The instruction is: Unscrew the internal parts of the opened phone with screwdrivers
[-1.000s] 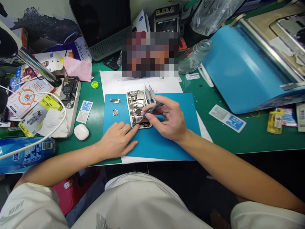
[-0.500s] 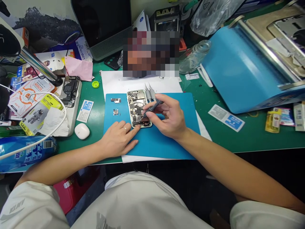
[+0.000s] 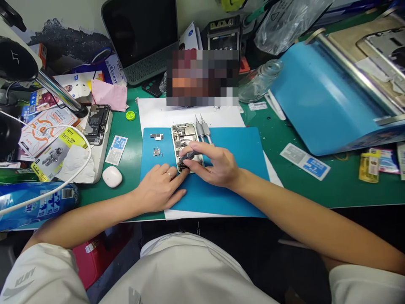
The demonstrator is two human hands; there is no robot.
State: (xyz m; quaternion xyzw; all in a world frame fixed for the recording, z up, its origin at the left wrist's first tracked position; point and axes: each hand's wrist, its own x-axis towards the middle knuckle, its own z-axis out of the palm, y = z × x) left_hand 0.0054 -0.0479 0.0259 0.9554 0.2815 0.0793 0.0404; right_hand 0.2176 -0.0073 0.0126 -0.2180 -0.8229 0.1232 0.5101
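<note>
An opened phone (image 3: 185, 134), its inner parts bare, lies on a blue mat (image 3: 221, 202). My right hand (image 3: 218, 165) is closed around a dark screwdriver (image 3: 189, 155) over the phone's lower half; the tip is hard to make out. With the index finger stretched to the phone's bottom edge, my left hand (image 3: 163, 185) rests on the mat, holding nothing. Two grey screwdrivers (image 3: 203, 130) lie side by side to the right of the phone. Small phone parts (image 3: 156, 137) and another small part (image 3: 156, 152) sit to its left.
At the left, a second opened phone (image 3: 96, 122) lies on a white box, near a white earbud case (image 3: 112, 176). A monitor (image 3: 142, 38) and a glass jar (image 3: 261, 80) stand behind. A large blue-covered machine (image 3: 303, 97) fills the right. A white cable (image 3: 85, 162) hangs at the left.
My right hand has moved the screwdriver left and down, closer over the phone's lower part. The left hand stays at the phone's bottom edge. The whole view has shifted slightly.
</note>
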